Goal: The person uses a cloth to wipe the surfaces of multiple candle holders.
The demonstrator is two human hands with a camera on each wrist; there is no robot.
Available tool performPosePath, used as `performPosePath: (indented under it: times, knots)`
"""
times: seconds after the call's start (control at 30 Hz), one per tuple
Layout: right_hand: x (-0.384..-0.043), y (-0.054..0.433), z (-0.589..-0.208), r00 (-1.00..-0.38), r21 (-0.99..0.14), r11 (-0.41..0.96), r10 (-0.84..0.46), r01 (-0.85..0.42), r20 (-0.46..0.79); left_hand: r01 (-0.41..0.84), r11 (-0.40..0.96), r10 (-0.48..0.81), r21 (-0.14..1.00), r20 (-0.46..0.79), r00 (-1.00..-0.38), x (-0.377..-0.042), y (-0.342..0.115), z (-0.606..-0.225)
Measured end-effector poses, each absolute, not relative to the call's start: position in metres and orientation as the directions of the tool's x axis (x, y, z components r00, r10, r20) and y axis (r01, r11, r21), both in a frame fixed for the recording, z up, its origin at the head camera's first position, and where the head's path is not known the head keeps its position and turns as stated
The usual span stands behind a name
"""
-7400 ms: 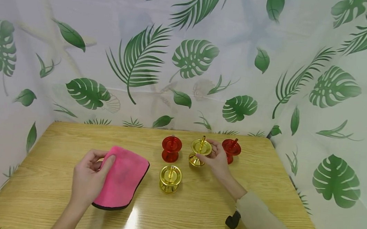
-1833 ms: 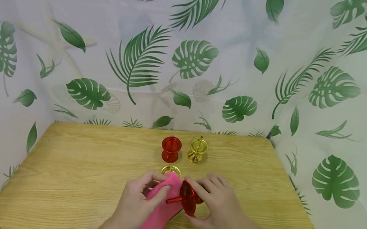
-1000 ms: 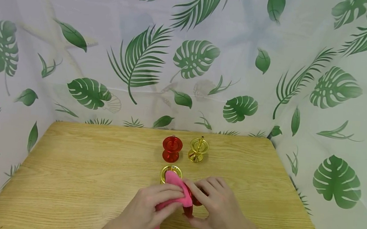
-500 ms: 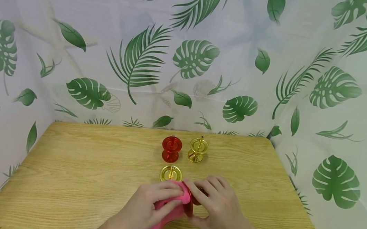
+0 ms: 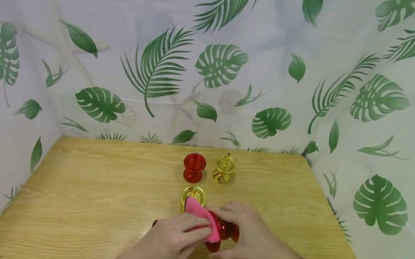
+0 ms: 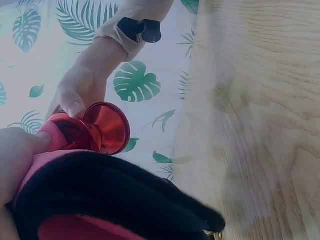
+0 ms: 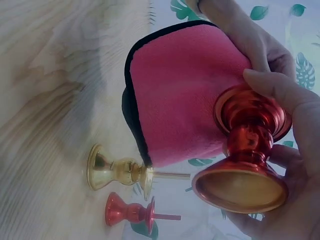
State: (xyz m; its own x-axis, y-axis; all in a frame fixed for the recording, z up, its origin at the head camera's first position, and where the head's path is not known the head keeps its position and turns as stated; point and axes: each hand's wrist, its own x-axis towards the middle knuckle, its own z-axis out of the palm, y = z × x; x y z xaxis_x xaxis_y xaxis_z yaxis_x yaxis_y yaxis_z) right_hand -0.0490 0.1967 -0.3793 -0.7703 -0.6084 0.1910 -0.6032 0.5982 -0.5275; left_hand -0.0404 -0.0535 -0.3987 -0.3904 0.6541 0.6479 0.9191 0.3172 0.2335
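My right hand [image 5: 252, 235] grips a shiny red candle holder [image 7: 250, 142], tipped on its side above the table, its base facing the right wrist camera. Fingers and thumb hold the dish by its edge. A pink cloth [image 7: 180, 95] with black trim is pinched in my left hand [image 5: 173, 237] and pressed against the dish, covering the holder's thin stem. Just beyond the cloth stands a gold candle holder [image 5: 194, 195], partly covered by it in the head view. Farther back, another red candle holder [image 5: 193, 168] and a second gold one [image 5: 223, 169] stand upright.
The wooden table [image 5: 102, 186] carries the three standing holders near its middle and back. Behind it and at both sides hangs a white curtain [image 5: 266, 81] printed with green leaves.
The red holder from the back right has been picked up and tilted near the front. My left hand has brought the cloth onto its dish and shifts it there; both hands stay close together.
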Motion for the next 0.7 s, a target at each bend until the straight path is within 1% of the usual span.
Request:
performPosePath:
  times: [0.07, 0.13, 0.2, 0.27, 0.33, 0.37, 0.4, 0.47, 0.57, 0.7]
  knots:
    - [-0.049, 0.196, -0.381, -0.751, -0.449, 0.614, -0.614, -0.649, 0.244, 0.908, 0.325, 0.639, 0.264, 0.647, -0.417, -0.04, -0.054, -0.399]
    - [-0.048, 0.194, -0.384, -0.707, -0.32, 0.63, -0.621, -0.707, 0.339, 0.884, 0.335, 0.617, 0.325, 0.634, -0.467, -0.04, -0.054, -0.399]
    - [-0.048, 0.193, -0.387, -0.655, -0.197, 0.643, -0.623, -0.74, 0.427, 0.84, 0.331, 0.589, 0.431, 0.601, -0.541, -0.041, -0.054, -0.399]
    - [-0.048, 0.191, -0.39, -0.598, -0.101, 0.644, -0.625, -0.758, 0.501, 0.784, 0.319, 0.567, 0.532, 0.556, -0.608, -0.042, -0.054, -0.398]
    - [-0.048, 0.19, -0.392, -0.55, -0.044, 0.636, -0.627, -0.77, 0.552, 0.72, 0.292, 0.557, 0.63, 0.5, -0.663, -0.044, -0.055, -0.397]
    - [-0.048, 0.19, -0.393, -0.531, -0.026, 0.632, -0.627, -0.774, 0.57, 0.694, 0.278, 0.555, 0.664, 0.478, -0.681, -0.045, -0.056, -0.397]
    - [-0.048, 0.19, -0.393, -0.516, -0.014, 0.627, -0.627, -0.779, 0.583, 0.673, 0.271, 0.554, 0.689, 0.46, -0.694, -0.046, -0.056, -0.396]
    - [-0.048, 0.19, -0.394, -0.505, -0.014, 0.62, -0.626, -0.785, 0.594, 0.657, 0.254, 0.556, 0.71, 0.449, -0.7, -0.047, -0.057, -0.395]
    - [-0.048, 0.192, -0.393, -0.53, -0.06, 0.618, -0.617, -0.784, 0.581, 0.666, 0.231, 0.539, 0.709, 0.477, -0.694, -0.047, -0.057, -0.395]
    - [-0.046, 0.195, -0.391, -0.583, -0.164, 0.609, -0.594, -0.776, 0.554, 0.67, 0.179, 0.493, 0.72, 0.524, -0.695, -0.044, -0.057, -0.395]
